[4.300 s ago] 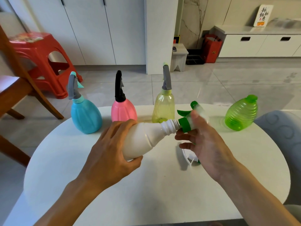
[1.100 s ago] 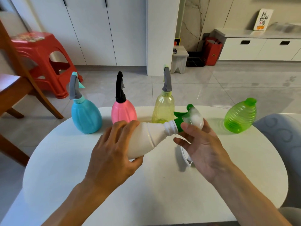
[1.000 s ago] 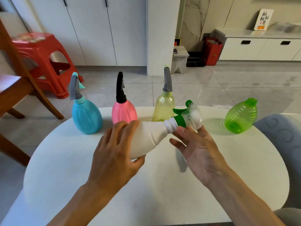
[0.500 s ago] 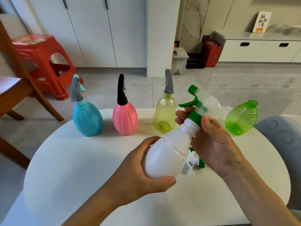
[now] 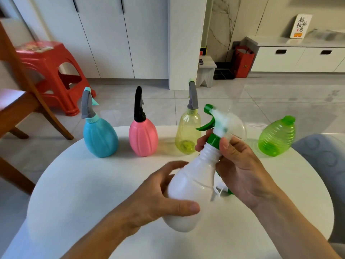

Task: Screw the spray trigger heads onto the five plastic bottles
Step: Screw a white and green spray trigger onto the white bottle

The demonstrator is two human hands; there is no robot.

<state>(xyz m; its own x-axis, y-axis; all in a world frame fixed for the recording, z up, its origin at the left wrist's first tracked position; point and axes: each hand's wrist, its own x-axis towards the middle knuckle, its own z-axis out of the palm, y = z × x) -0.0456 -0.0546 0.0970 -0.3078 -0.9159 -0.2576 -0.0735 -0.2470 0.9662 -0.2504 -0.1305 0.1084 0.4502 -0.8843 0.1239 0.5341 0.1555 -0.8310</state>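
Now tilted upright from lying sideways, white plastic pear-shaped bottle (image 5: pixel 188 186), left hand (image 5: pixel 156 200) grip wrapped round its belly, right hand (image 5: pixel 240 169) grip pinching green-collared spray trigger head (image 5: pixel 216 128) at 1 o'clock, above white round bench (image 5: pixel 89 184)

White bottle (image 5: pixel 188 186) is looking like opaque, smooth plastic w/ a soft sheen. Yellow bottle (image 5: pixel 187 135) & green bottle (image 5: pixel 276 136) are showing translucent plastic, green one ribbed. Bench (image 5: pixel 78 184) is reading smooth, semi-gloss white. Floor tiles (image 5: pixel 261 101) are gleaming glossy.
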